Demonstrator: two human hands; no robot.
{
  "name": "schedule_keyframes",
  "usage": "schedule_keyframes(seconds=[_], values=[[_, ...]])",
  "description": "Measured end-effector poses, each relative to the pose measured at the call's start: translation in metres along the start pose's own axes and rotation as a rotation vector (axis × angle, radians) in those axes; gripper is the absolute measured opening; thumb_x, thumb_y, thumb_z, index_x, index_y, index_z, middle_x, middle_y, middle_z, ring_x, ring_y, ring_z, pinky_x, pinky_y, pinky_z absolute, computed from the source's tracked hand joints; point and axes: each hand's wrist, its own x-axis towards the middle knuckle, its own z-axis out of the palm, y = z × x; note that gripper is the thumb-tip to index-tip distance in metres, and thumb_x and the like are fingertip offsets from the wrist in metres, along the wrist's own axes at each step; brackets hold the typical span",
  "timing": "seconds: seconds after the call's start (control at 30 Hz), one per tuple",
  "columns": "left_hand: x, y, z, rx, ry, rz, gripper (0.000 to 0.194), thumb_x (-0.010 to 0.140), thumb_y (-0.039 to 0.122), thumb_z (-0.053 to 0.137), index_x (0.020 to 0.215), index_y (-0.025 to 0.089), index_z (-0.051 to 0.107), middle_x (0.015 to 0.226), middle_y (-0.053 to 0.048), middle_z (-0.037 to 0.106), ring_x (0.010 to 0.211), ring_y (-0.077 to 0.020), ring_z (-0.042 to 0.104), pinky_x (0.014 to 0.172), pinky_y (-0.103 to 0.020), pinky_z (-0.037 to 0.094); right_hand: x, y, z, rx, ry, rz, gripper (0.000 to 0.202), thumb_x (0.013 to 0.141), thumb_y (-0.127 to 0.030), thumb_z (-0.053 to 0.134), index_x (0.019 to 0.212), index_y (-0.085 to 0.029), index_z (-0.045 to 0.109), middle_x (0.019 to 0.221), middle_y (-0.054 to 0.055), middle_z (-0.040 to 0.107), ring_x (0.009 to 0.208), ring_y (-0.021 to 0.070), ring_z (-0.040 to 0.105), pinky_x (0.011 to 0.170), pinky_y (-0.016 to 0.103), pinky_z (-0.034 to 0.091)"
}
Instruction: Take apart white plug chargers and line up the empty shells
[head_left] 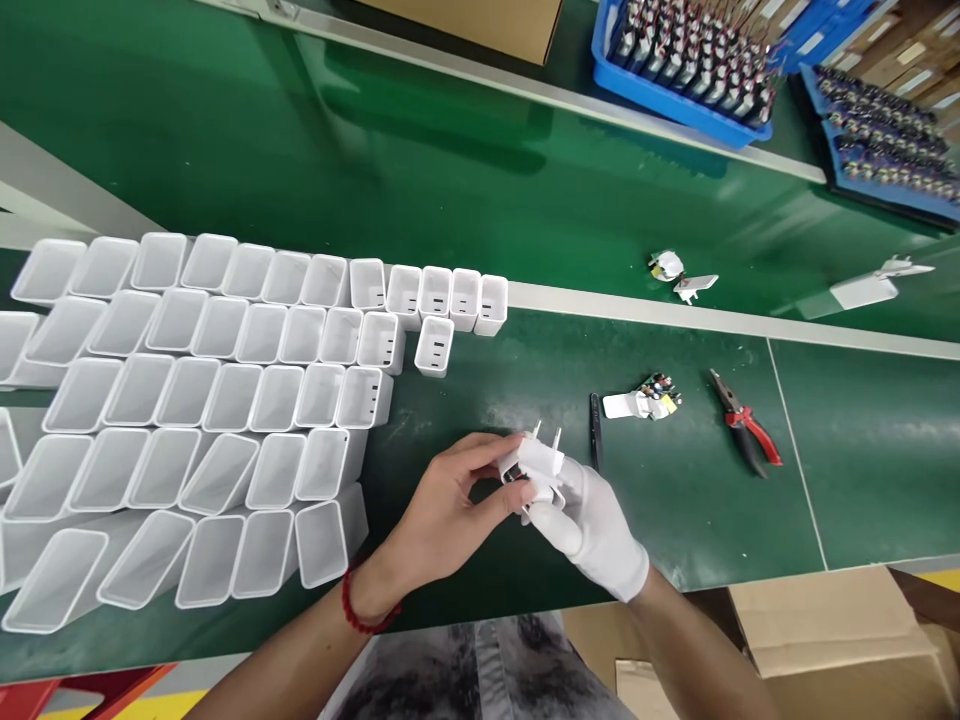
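a person's two hands meet over a green table (862, 450), seen from above. the bare left hand (442, 510), with a red cord at the wrist, and the right hand (592, 525), in a white glove, both hold one small white plug piece (538, 462) with two metal pins pointing up and away. the left grip is closed on it with fingertips pinching its left side; the right grip is closed on it from below and the right. to the left, rows of open white plastic shells (225, 400) stand packed together, covering much of the table. just right of the hands lies a thin black tool (595, 430), then a part with exposed coloured components (651, 398), then red-handled pliers (744, 420). farther back, blue trays (675, 100) hold many small parts. cardboard boxes (825, 625) sit at the near right edge.
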Motion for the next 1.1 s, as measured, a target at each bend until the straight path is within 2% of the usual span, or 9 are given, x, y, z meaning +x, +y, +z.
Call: schedule_keyframes(seconds=[0.17, 0.33, 0.43, 0.53, 0.63, 0.7, 0.83, 0.97, 1.1], values=[[-0.004, 0.004, 0.006, -0.033, 0.011, 0.021, 0.042, 0.08, 0.034, 0.074, 0.121, 0.023, 0.068, 0.116, -0.011, 0.064, 0.106, -0.0249, 0.062, 0.092, -0.037, 0.054, -0.006, 0.005, -0.003, -0.126, 0.038, -0.049, 0.046, 0.085, -0.055, 0.062, 0.111, -0.018, 0.071, 0.086, 0.006, 0.065, 0.071, 0.0179, 0.058, 0.067, 0.029, 0.052], [-0.003, -0.001, 0.005, -0.018, 0.048, 0.052, 0.036, 0.082, 0.03, 0.072, 0.117, 0.025, 0.07, 0.12, -0.011, 0.065, 0.11, -0.0256, 0.063, 0.096, -0.038, 0.054, -0.005, 0.017, -0.001, -0.07, 0.096, -0.058, 0.055, 0.082, -0.056, 0.065, 0.122, -0.019, 0.065, 0.084, 0.005, 0.062, 0.07, 0.0182, 0.058, 0.067, 0.031, 0.052], [0.002, -0.001, 0.002, 0.018, 0.032, -0.038, 0.039, 0.079, 0.032, 0.074, 0.117, 0.024, 0.071, 0.118, -0.01, 0.065, 0.105, -0.0236, 0.065, 0.092, -0.036, 0.056, -0.003, 0.018, -0.004, 0.039, -0.01, 0.013, 0.049, 0.085, -0.052, 0.064, 0.118, -0.017, 0.066, 0.087, 0.005, 0.064, 0.076, 0.0184, 0.06, 0.074, 0.032, 0.054], [0.005, 0.003, 0.004, 0.038, 0.009, -0.057, 0.038, 0.08, 0.039, 0.073, 0.115, 0.024, 0.072, 0.113, -0.008, 0.064, 0.099, -0.0215, 0.066, 0.084, -0.032, 0.059, -0.001, 0.013, -0.009, 0.153, -0.085, 0.059, 0.063, 0.086, -0.053, 0.064, 0.138, -0.018, 0.051, 0.095, 0.007, 0.067, 0.083, 0.0188, 0.064, 0.082, 0.035, 0.055], [0.007, 0.007, 0.01, 0.111, 0.026, 0.005, 0.031, 0.086, 0.042, 0.065, 0.112, 0.026, 0.073, 0.115, -0.008, 0.063, 0.101, -0.0208, 0.065, 0.078, -0.027, 0.061, -0.001, 0.008, -0.013, 0.155, -0.001, 0.079, 0.062, 0.087, -0.05, 0.064, 0.141, -0.023, 0.05, 0.11, 0.009, 0.067, 0.094, 0.02, 0.067, 0.091, 0.038, 0.055], [0.008, 0.007, 0.013, 0.138, 0.02, 0.021, 0.03, 0.087, 0.042, 0.064, 0.113, 0.029, 0.072, 0.118, -0.007, 0.062, 0.104, -0.0204, 0.066, 0.082, -0.026, 0.06, -0.002, 0.006, -0.015, 0.127, 0.019, 0.041, 0.055, 0.088, -0.05, 0.063, 0.135, -0.023, 0.057, 0.123, 0.01, 0.065, 0.11, 0.0232, 0.064, 0.102, 0.041, 0.049], [0.012, 0.007, 0.013, 0.12, -0.013, 0.029, 0.032, 0.087, 0.039, 0.066, 0.118, 0.035, 0.069, 0.127, -0.003, 0.062, 0.114, -0.0202, 0.063, 0.099, -0.028, 0.055, -0.003, 0.001, -0.025, 0.059, -0.017, -0.017, 0.054, 0.092, -0.047, 0.059, 0.141, -0.024, 0.052, 0.143, 0.01, 0.054, 0.133, 0.0246, 0.049, 0.115, 0.043, 0.035], [0.015, 0.009, 0.014, 0.089, 0.032, 0.053, 0.03, 0.087, 0.04, 0.066, 0.115, 0.034, 0.071, 0.126, -0.003, 0.064, 0.115, -0.0224, 0.064, 0.097, -0.031, 0.056, 0.001, -0.009, -0.036, -0.021, -0.008, -0.107, 0.04, 0.096, -0.047, 0.05, 0.126, -0.025, 0.065, 0.127, 0.008, 0.064, 0.118, 0.0235, 0.059, 0.109, 0.04, 0.043], [0.019, 0.012, 0.022, 0.029, 0.112, 0.083, 0.027, 0.081, 0.039, 0.072, 0.107, 0.032, 0.075, 0.125, -0.005, 0.065, 0.108, -0.0237, 0.068, 0.093, -0.032, 0.059, 0.009, -0.01, -0.041, -0.047, 0.042, -0.195, 0.043, 0.093, -0.055, 0.05, 0.118, -0.026, 0.069, 0.111, 0.009, 0.07, 0.097, 0.0229, 0.065, 0.097, 0.039, 0.051]])
